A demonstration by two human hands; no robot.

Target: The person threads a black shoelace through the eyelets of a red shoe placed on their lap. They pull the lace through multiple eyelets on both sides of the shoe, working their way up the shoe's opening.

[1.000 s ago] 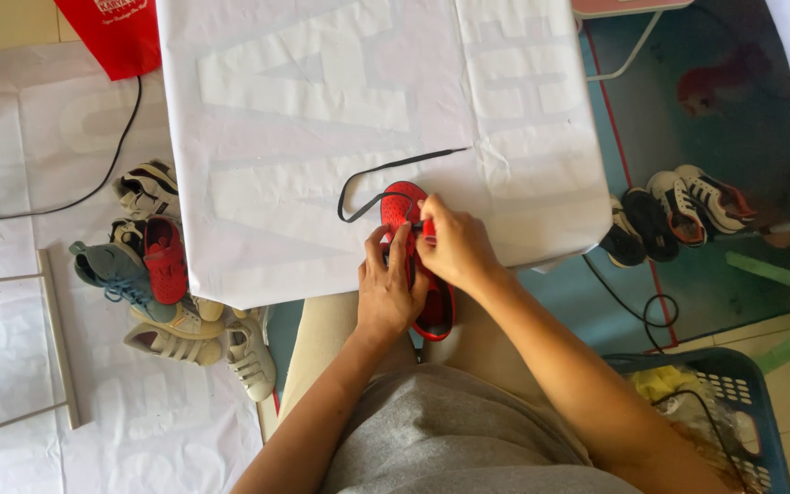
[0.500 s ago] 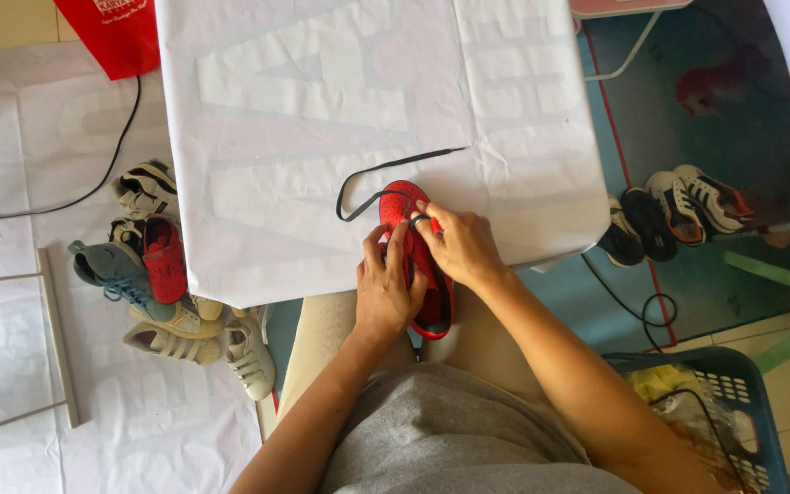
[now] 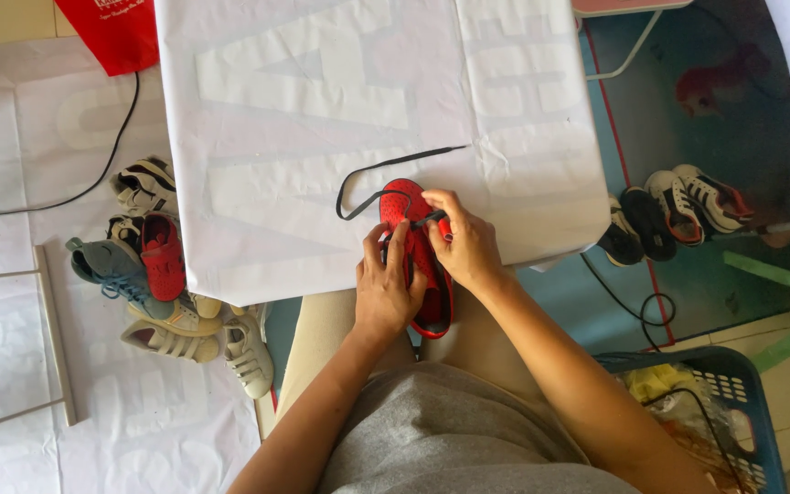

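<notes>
Hands both gripping: left hand (image 3: pixel 388 291) steadies the red shoe (image 3: pixel 418 261) on the counter (image 3: pixel 258 229) so right hand (image 3: pixel 466 245) can pinch its black lace (image 3: pixel 386 166).

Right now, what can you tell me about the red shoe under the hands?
The red shoe is small, with a perforated-looking toe and dark trim at its rim. It lies lengthwise, toe pointing away from the person, heel over the lap, on the near edge of the white-covered table. The left hand steadies its side; the right hand pinches the black lace, which loops out across the white cover.
</notes>
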